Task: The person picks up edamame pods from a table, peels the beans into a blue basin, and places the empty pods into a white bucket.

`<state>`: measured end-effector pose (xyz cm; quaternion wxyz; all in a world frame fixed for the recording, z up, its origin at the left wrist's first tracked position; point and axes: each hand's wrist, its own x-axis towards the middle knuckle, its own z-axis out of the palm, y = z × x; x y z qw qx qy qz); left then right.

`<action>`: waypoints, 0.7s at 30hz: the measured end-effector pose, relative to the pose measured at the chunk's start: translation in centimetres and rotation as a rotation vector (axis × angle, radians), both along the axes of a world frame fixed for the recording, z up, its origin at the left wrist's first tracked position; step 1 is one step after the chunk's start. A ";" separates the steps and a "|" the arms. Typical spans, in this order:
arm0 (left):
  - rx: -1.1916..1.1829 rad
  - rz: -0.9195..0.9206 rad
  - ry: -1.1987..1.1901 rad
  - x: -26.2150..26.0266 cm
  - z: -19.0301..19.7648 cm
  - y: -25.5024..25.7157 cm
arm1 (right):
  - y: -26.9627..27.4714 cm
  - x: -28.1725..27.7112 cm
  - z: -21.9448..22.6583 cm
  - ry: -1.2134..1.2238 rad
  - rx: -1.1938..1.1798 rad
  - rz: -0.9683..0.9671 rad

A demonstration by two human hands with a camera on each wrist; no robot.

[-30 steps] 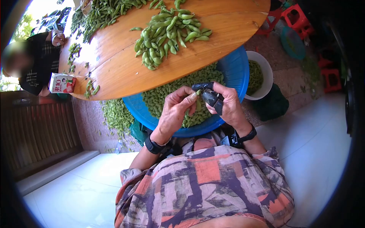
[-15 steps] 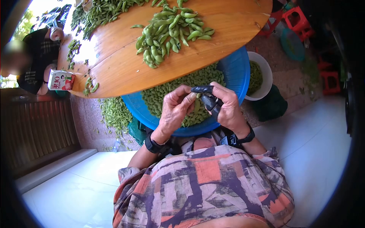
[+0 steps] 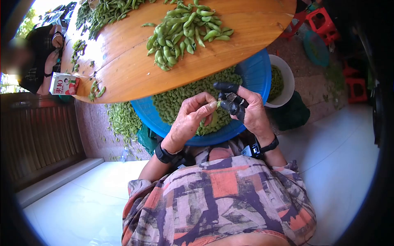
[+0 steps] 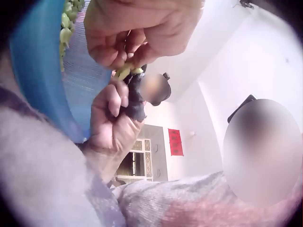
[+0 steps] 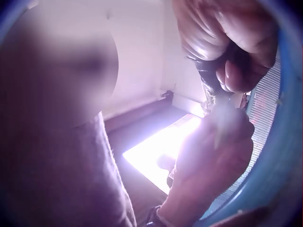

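Note:
Over a blue basin [image 3: 262, 78] of shelled green beans [image 3: 168, 105], the left hand [image 3: 189, 119] pinches a green pod [image 3: 218, 105] between thumb and fingers. The right hand [image 3: 252, 112], with black coverings on its thumb and some fingers, meets the pod from the other side. In the left wrist view the pod [image 4: 125, 72] sits between the left hand [image 4: 147, 28] and the right hand [image 4: 113, 123], whose fingers are curled. In the right wrist view the pod is blurred between both hands, and the right hand's grip is partly hidden.
A wooden table [image 3: 119, 69] beyond the basin bears a pod pile [image 3: 180, 33], more pods and a carton [image 3: 65, 84]. A person [image 3: 39, 61] sits at its left. A white bucket [image 3: 287, 82] stands right of the basin, red stools [image 3: 322, 22] farther off; husks [image 3: 123, 121] lie on the floor.
The right hand has shifted slightly right, and its black-covered fingers have spread from the left fingertips. The left hand still pinches a pod. The seated person's arms have moved.

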<state>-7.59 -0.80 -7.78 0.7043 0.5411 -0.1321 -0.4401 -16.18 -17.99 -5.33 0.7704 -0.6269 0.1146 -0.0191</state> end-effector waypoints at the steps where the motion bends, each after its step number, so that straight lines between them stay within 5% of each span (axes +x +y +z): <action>1: 0.001 -0.013 0.024 0.0 0.0 0.0 | 0.1 0.0 0.0 -0.033 -0.002 -0.020; 11: 0.032 0.066 -0.110 -0.7 -0.6 -0.3 | -0.2 -0.2 -1.6 0.099 0.063 0.022; 16: 0.092 0.105 0.048 -0.5 0.4 -0.4 | 1.4 0.3 -1.8 -0.139 -0.318 -0.154; 21: 0.055 0.085 0.126 0.0 -0.3 -0.2 | 0.7 0.0 -1.7 -0.137 -0.410 -0.065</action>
